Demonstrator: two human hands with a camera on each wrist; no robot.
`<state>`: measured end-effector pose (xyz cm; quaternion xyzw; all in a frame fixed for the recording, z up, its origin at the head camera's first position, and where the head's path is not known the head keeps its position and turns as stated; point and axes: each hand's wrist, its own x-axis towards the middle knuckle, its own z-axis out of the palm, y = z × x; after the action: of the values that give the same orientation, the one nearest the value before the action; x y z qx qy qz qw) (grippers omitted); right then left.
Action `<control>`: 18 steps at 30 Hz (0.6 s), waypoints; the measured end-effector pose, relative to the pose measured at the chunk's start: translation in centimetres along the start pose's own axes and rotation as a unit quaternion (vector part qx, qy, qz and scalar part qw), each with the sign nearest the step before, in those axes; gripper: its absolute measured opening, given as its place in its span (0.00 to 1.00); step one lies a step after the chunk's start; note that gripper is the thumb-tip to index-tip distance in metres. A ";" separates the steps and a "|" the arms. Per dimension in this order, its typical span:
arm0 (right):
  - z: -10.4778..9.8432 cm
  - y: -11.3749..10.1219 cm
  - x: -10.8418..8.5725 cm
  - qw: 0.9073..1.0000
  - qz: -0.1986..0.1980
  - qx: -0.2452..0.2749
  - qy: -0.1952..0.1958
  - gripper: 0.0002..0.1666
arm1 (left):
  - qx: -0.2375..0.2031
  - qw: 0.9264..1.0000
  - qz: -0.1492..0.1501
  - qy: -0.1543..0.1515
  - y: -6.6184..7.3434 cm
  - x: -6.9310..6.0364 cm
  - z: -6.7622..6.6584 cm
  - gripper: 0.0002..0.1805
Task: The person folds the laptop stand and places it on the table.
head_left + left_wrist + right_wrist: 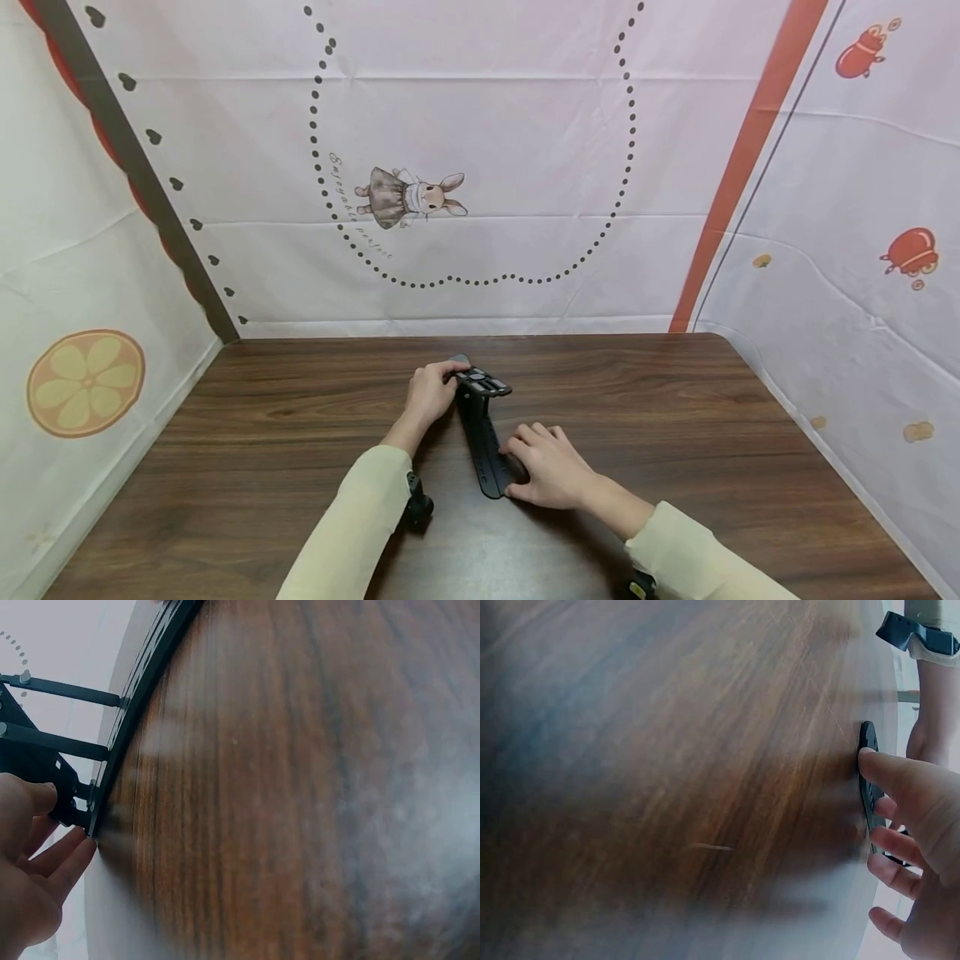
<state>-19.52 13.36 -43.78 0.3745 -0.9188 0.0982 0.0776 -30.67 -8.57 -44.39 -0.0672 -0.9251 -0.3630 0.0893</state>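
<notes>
A black folding stand (480, 446) lies on the wooden table, with a long flat base and a slotted plate (483, 382) raised on hinged arms at its far end. My left hand (431, 392) grips that far end; in the left wrist view, its thumb lies on the plate and its fingers reach the base's end. Two thin parallel arms (56, 741) join plate and base there. At the near end, my right hand (551, 468) holds the base's right side between thumb and bent fingers. The right wrist view shows its thumb on the black rounded end (867, 739).
The brown wooden table (300, 467) extends around the stand. White printed cloth (525, 150) hangs behind the table's far edge and along both sides. A small black camera (417, 504) sits on the left wrist, and another device (641, 586) is on the right.
</notes>
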 end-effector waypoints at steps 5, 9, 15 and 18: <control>-0.1 -0.3 0.2 1.000 0.000 0.003 -0.020 0.28 | -0.002 1.000 -0.001 -0.010 0.0 0.0 0.1 0.16; -0.1 -0.3 0.2 1.000 -0.006 0.006 -0.021 0.27 | 0.000 1.000 0.010 -0.020 0.2 -0.2 -0.1 0.16; -0.3 -0.2 0.2 0.999 -0.015 0.013 -0.026 0.26 | 0.021 0.999 0.022 -0.023 0.4 -0.5 -0.4 0.16; -0.4 -0.2 0.3 0.999 -0.019 0.016 -0.026 0.26 | 0.040 0.999 0.023 -0.016 0.4 -0.7 -0.7 0.16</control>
<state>-19.56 13.16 -43.36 0.3955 -0.9115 0.1019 0.0492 -29.87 -8.82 -43.82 -0.0907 -0.9383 -0.3228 0.0851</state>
